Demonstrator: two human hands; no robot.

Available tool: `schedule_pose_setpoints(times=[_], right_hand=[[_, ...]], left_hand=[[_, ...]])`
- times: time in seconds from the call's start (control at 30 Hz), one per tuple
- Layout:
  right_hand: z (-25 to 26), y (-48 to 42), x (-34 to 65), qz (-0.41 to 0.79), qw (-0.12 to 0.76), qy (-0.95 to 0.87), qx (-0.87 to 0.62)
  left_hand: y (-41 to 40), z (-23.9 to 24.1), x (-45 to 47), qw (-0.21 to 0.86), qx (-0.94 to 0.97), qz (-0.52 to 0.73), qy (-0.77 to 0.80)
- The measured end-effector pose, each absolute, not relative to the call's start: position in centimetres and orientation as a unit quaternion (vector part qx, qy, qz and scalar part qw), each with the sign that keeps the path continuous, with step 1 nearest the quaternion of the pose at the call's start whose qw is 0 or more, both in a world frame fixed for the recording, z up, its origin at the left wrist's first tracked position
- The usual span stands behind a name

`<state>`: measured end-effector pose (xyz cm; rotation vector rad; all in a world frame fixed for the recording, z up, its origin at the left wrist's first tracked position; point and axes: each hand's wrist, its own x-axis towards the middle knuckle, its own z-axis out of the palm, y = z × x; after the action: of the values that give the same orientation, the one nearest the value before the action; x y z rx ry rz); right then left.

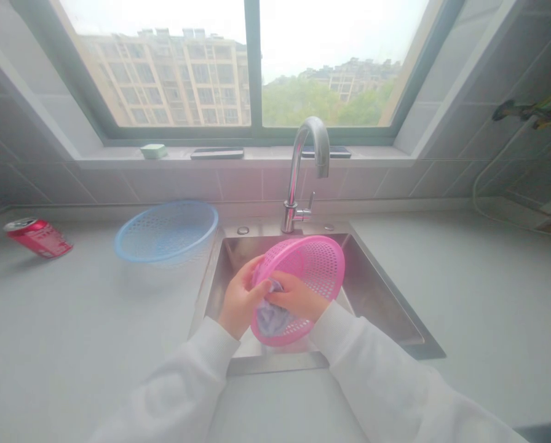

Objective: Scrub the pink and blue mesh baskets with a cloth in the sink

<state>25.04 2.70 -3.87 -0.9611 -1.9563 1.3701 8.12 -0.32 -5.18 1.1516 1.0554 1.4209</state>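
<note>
A pink perforated plastic basket is held tilted over the steel sink. My left hand grips its left rim, fingers curled round the edge. Inside the basket, my right hand is closed on a pale grey-blue cloth and presses it against the bottom. Both arms wear white sleeves.
A blue perforated basket sits on the counter left of the sink. A red drink can lies on its side at the far left. The chrome tap stands behind the sink. The window ledge holds a green soap-like block and dark flat items.
</note>
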Motion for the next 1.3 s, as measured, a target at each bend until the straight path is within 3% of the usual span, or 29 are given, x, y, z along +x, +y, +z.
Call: schedule_pose_setpoints(times=[0.17, 0.3, 0.37, 0.43, 0.6, 0.67, 0.77, 0.97, 1.07, 1.17, 1.3], right_hand=[[-4.5, 3.5, 25.0, 0.648, 0.507, -0.467, -0.323], [-4.0, 3.7, 25.3, 0.687, 0.574, -0.341, -0.285], [-3.8, 3.5, 25.3, 0.684, 0.559, -0.367, -0.291], [-3.6, 3.2, 25.0, 0.668, 0.488, -0.463, -0.318], [-3.2, 2.4, 24.7, 0.489, 0.159, -0.761, -0.395], [-3.1, 2.4, 24.9, 0.413, 0.084, -0.809, -0.409], [-3.4, 2.4, 25.2, 0.42, 0.1, -0.806, -0.404], [-4.4, 2.6, 24.8, 0.623, 0.388, -0.585, -0.346], [-4.7, 2.9, 24.4, 0.66, 0.492, -0.466, -0.324], [-4.2, 2.8, 24.2, 0.632, 0.447, -0.538, -0.332], [-3.0, 2.2, 24.3, 0.508, 0.222, -0.748, -0.365]], left_hand=[[-0.3, -6.6, 7.9, 0.503, 0.555, 0.562, 0.35], [-0.4, -7.1, 8.2, 0.499, 0.584, 0.541, 0.341], [-0.5, -7.0, 8.4, 0.49, 0.572, 0.559, 0.347], [-0.5, -6.6, 8.4, 0.486, 0.542, 0.59, 0.348], [-0.1, -5.2, 7.5, 0.527, 0.41, 0.658, 0.347], [0.0, -4.9, 7.2, 0.54, 0.382, 0.659, 0.359], [0.1, -5.1, 7.3, 0.534, 0.4, 0.641, 0.379], [-0.4, -5.5, 8.0, 0.506, 0.503, 0.579, 0.395], [-0.8, -5.1, 8.3, 0.518, 0.491, 0.593, 0.373], [-0.9, -4.5, 8.4, 0.536, 0.449, 0.626, 0.347], [-0.5, -4.1, 7.9, 0.536, 0.358, 0.68, 0.351]])
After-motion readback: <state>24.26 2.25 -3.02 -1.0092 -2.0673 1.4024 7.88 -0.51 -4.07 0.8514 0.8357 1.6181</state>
